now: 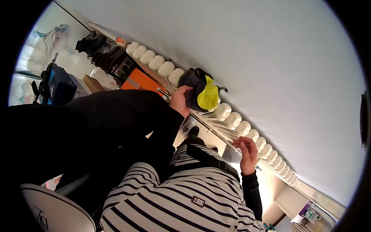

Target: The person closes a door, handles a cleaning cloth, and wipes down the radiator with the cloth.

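Gripping cap [199,89], left hand [180,101] outstretched; right hand [248,155] half-curled

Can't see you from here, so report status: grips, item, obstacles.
Left grip holding dark-and-yellow fabric item. Right grip loosely open, near white radiator. Rail running close by, possibly in the way.

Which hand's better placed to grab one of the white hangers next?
Right, most likely. The right hand looks empty, its fingers loosely curled, right by the white hangers. The left hand is near them too, but is already gripping the dark-and-yellow item.
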`<state>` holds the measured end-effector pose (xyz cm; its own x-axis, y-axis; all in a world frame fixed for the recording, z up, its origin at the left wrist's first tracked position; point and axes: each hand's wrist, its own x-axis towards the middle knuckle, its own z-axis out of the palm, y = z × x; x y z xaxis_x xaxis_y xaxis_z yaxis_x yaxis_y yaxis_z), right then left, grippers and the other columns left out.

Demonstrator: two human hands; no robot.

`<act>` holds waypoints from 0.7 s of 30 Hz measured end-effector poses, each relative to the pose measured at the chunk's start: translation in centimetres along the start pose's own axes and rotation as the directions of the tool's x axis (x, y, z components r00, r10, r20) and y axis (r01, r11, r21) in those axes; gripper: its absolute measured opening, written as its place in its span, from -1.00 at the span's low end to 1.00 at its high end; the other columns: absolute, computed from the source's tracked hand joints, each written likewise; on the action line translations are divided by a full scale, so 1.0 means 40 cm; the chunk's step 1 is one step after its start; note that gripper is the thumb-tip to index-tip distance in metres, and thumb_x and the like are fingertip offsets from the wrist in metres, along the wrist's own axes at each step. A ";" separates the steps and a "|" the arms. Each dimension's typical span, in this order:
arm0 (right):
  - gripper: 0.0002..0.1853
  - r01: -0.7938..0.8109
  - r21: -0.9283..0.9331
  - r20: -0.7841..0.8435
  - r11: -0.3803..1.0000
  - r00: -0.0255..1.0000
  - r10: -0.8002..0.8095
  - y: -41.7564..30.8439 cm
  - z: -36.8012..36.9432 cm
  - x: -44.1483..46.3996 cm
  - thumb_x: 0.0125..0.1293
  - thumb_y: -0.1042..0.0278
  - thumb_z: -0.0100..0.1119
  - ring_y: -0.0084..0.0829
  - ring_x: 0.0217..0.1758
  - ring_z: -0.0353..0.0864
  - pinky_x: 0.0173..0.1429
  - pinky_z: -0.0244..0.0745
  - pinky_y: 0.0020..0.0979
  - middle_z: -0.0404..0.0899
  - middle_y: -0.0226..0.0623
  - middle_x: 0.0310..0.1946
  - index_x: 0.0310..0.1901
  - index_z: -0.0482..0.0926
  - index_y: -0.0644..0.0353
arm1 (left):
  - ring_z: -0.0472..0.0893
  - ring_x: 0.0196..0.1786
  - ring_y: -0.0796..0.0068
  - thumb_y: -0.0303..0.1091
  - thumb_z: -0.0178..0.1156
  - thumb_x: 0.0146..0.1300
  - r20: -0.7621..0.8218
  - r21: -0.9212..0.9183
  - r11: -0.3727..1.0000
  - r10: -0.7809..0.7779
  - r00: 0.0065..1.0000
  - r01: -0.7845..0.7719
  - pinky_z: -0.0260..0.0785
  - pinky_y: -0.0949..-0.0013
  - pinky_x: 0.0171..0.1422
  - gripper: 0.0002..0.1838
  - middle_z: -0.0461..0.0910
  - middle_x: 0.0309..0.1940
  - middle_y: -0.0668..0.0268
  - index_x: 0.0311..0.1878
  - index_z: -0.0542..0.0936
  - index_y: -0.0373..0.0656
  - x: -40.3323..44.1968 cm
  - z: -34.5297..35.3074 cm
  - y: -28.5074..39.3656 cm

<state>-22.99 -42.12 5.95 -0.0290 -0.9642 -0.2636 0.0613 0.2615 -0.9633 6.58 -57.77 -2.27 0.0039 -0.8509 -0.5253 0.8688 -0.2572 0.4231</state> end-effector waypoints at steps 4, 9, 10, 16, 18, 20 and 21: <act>-0.74 -0.025 0.006 -0.046 1.000 0.999 0.025 0.011 -0.017 -0.014 0.51 0.45 0.07 -0.35 0.01 0.67 0.18 0.53 -0.34 0.68 -0.15 -0.07 0.13 0.50 0.37 | 0.65 0.05 0.22 -0.47 0.16 0.31 -0.289 0.225 0.810 0.586 0.757 -0.541 0.49 0.23 0.20 -0.66 0.64 0.12 0.09 0.11 0.54 -0.42 -0.014 0.027 0.087; -0.74 -0.059 -0.014 -0.041 0.998 0.997 0.059 0.040 -0.030 -0.034 0.52 0.44 0.07 -0.35 -0.01 0.68 0.17 0.54 -0.34 0.68 -0.15 -0.08 0.13 0.50 0.38 | 0.48 0.34 -0.13 -0.36 0.14 0.35 -0.111 0.891 0.352 0.780 0.616 -0.286 0.32 0.07 0.44 -0.41 0.40 0.37 -0.23 0.41 0.35 -0.41 0.224 -0.137 0.130; -0.74 -0.061 -0.031 -0.037 0.998 0.998 0.060 0.039 -0.025 -0.033 0.52 0.44 0.07 -0.35 -0.01 0.68 0.16 0.54 -0.34 0.68 -0.15 -0.08 0.13 0.50 0.38 | 0.36 0.43 -0.19 -0.37 0.13 0.34 -0.033 0.945 0.222 0.794 0.607 -0.239 0.23 0.04 0.50 -0.39 0.26 0.45 -0.26 0.44 0.34 -0.36 0.254 -0.154 0.075; -0.75 -0.063 -0.029 0.001 0.998 0.998 0.063 0.023 0.017 -0.008 0.53 0.43 0.07 -0.35 0.00 0.67 0.18 0.53 -0.34 0.68 -0.16 -0.09 0.13 0.50 0.37 | 0.14 0.57 -0.19 -0.34 0.27 0.25 0.518 0.823 -0.531 0.560 0.646 -0.200 -0.08 -0.21 0.65 -0.37 0.18 0.53 -0.07 0.41 0.42 -0.14 0.059 -0.076 -0.189; -0.75 -0.064 -0.013 0.015 0.998 0.998 0.064 0.014 0.029 0.000 0.53 0.42 0.07 -0.36 0.01 0.67 0.19 0.52 -0.34 0.68 -0.17 -0.09 0.12 0.50 0.37 | 0.20 0.53 -0.16 -0.23 0.33 0.22 0.488 0.872 -0.367 0.604 0.630 -0.324 -0.06 -0.21 0.63 -0.35 0.25 0.49 -0.04 0.38 0.44 -0.14 0.102 -0.101 -0.131; -0.75 -0.051 -0.046 0.020 0.998 0.998 0.052 0.001 0.032 0.002 0.53 0.42 0.07 -0.37 0.02 0.66 0.20 0.51 -0.34 0.68 -0.18 -0.09 0.12 0.51 0.37 | 0.29 0.45 -0.13 -0.14 0.39 0.16 0.517 0.855 -0.351 0.630 0.580 -0.381 0.01 -0.19 0.58 -0.33 0.35 0.40 0.00 0.33 0.47 -0.16 0.136 -0.113 -0.094; -0.75 -0.044 -0.058 0.019 0.997 0.999 0.045 0.001 0.034 0.002 0.53 0.42 0.07 -0.37 0.02 0.66 0.20 0.51 -0.34 0.68 -0.18 -0.09 0.12 0.51 0.37 | 0.34 0.39 -0.11 -0.10 0.42 0.12 0.565 0.825 -0.422 0.632 0.530 -0.376 0.06 -0.17 0.54 -0.31 0.41 0.32 0.01 0.29 0.49 -0.17 0.142 -0.109 -0.079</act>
<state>-21.64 -42.25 5.98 -0.0069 -0.9522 -0.3054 0.0044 0.3053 -0.9522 6.00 -59.81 -9.81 0.2713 -0.8723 0.4067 -0.7768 0.0510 0.6276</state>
